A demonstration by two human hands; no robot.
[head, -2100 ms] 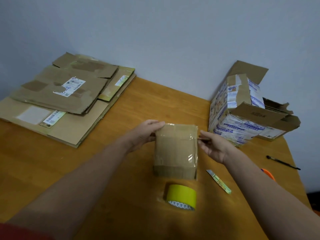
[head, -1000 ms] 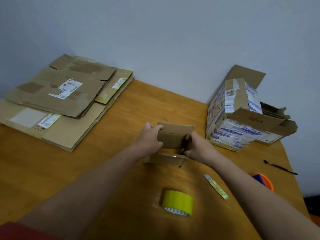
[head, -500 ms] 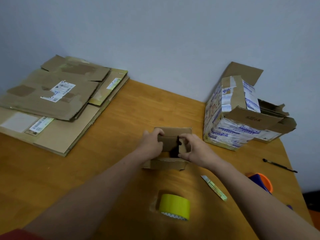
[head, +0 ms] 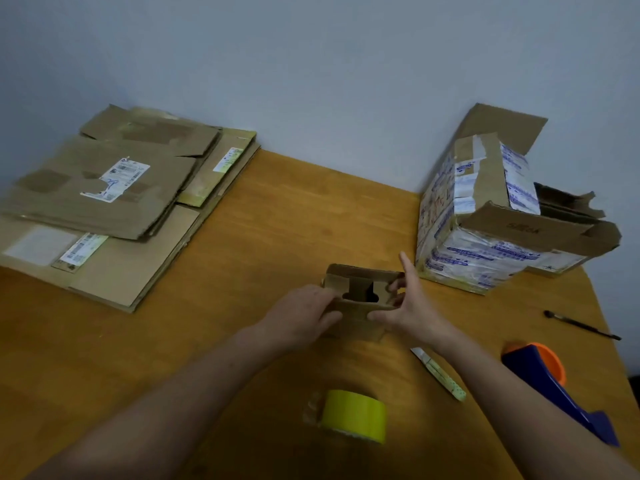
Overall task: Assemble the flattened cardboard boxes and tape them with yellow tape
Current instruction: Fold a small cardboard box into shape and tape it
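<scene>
**Finding:** the small box (head: 360,296) stands on the table (head: 277,220) between your two hands, its upper end open, with a dark gap showing between the half-folded flaps. Your left hand (head: 301,317) grips its left side, fingers curled over the left flap and thumb against the near wall. Your right hand (head: 408,306) holds the right side, thumb on the near flap, middle fingers curled onto the right flap, the index finger standing straight and idle beyond it.

**Assessment:** you appear to be closing the flaps ahead of any taping; no yellow tape shows on this box.

**Recommendations:** press the two side flaps down first and level, then bring the near and far flaps over them so their edges meet along the middle with no overlap and no gap. Hold the walls square meanwhile; the card looks worn and is likely to skew under uneven pressure. Pin the seam with one hand alone before you free the other, or the flaps will probably spring up.

**Supplies:** the yellow tape roll (head: 353,415) lies nearer to you than both hands, in line with the box. A cutter (head: 438,374) lies just beside your right forearm. The stack of flattened boxes (head: 114,202) waits well to the left of your left hand
</scene>
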